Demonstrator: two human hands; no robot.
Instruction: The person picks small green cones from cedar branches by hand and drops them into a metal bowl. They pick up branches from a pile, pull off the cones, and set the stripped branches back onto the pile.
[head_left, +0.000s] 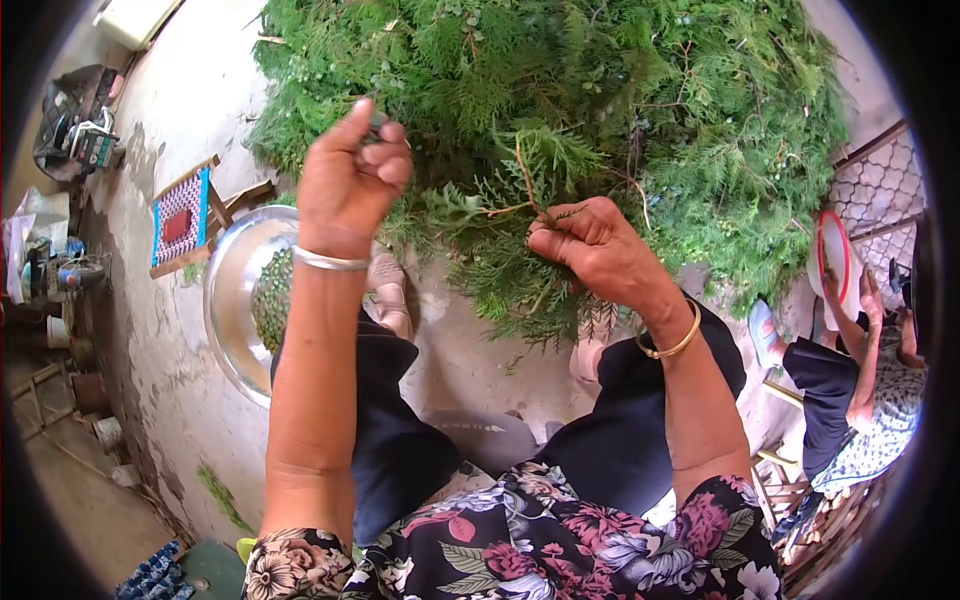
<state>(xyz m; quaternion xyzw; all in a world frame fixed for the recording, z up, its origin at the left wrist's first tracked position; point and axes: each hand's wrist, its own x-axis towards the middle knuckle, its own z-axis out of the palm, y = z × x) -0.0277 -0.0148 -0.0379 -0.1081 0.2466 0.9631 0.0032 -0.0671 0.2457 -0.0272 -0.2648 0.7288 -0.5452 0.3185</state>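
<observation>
My left hand (pixel 350 175) is raised with its fingers pinched on something small and green at the fingertips, just in front of a big heap of green cypress-like branches (pixel 620 110). My right hand (pixel 595 250) grips a leafy sprig (pixel 520 195) by its thin brown stem at the heap's near edge. A silver bangle sits on my left wrist, a gold one on my right. Beside my left knee lies a metal bowl (pixel 228 300) holding small green bits.
A small woven stool (pixel 182 215) stands beyond the bowl on the concrete ground. Another person (pixel 860 390) sits at the right, holding a round red-rimmed sieve (pixel 832 255). Clutter and pots line the left edge. My sandalled feet rest near the heap.
</observation>
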